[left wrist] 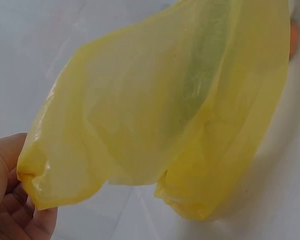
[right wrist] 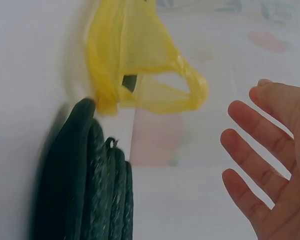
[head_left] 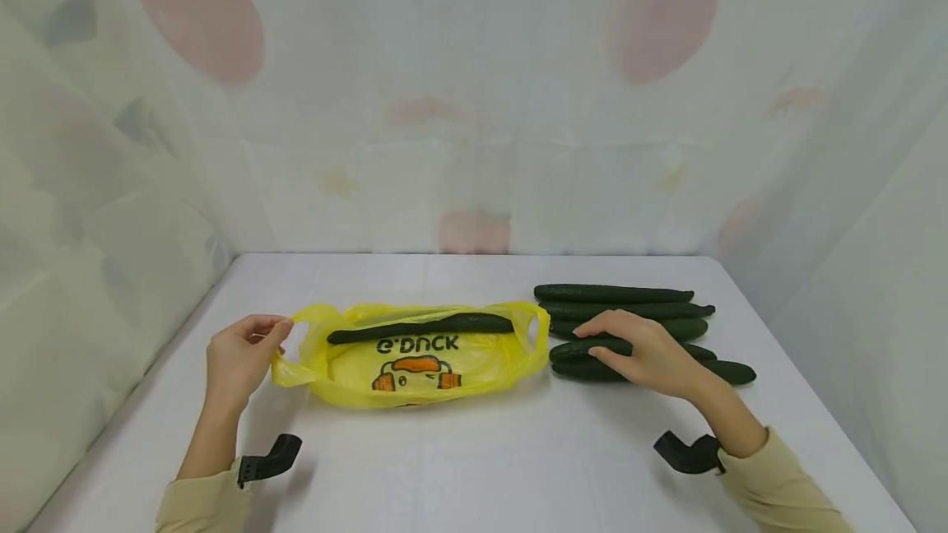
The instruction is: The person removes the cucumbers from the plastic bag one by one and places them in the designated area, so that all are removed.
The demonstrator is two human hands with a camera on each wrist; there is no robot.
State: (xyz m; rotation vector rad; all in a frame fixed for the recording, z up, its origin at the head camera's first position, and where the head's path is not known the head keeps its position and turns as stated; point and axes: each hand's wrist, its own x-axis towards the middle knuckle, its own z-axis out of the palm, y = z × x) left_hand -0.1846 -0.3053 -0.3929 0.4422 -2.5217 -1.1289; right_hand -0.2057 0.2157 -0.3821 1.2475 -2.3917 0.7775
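Note:
A yellow plastic bag [head_left: 489,373] with a cartoon duck print lies spread on the table, and one dark green cucumber [head_left: 444,324] is in its mouth. My left hand [head_left: 239,359] pinches the bag's left handle between thumb and fingers; the left wrist view shows the yellow film [left wrist: 125,110] pulled toward that hand. Over the pile of cucumbers [head_left: 615,294] to the right of the bag hovers my right hand [head_left: 644,352], its fingers apart and holding nothing. In the right wrist view, the cucumbers [right wrist: 65,175] lie side by side, apart from the fingers.
The white table [head_left: 459,467] reaches back to a curtain [head_left: 474,171] with faded fruit prints. More cloth hangs along the left and right sides. A black wrist mount [head_left: 270,459] sits on the left forearm, another [head_left: 687,452] on the right.

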